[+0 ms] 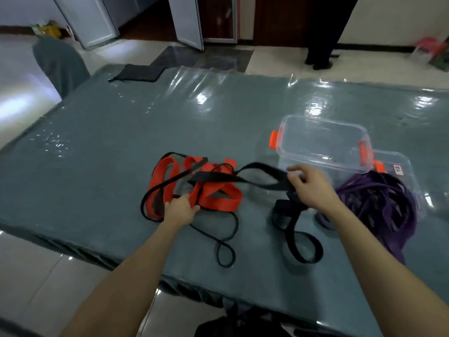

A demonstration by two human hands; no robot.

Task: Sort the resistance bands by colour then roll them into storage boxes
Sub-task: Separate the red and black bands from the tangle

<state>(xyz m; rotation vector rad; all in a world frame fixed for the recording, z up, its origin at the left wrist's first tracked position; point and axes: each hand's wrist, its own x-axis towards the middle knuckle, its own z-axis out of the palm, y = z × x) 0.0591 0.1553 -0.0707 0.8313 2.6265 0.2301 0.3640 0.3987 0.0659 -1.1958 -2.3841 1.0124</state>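
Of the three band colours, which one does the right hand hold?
The black band, gripped by the right hand; the left hand holds orange bands, purple bands lie untouched.

I see a table (121, 132) under a glossy teal cover catching glare, pale floor tiles (38, 283), a covered chair (59, 63) far left, open white doors (92, 20), and someone's dark trousers (323, 32).
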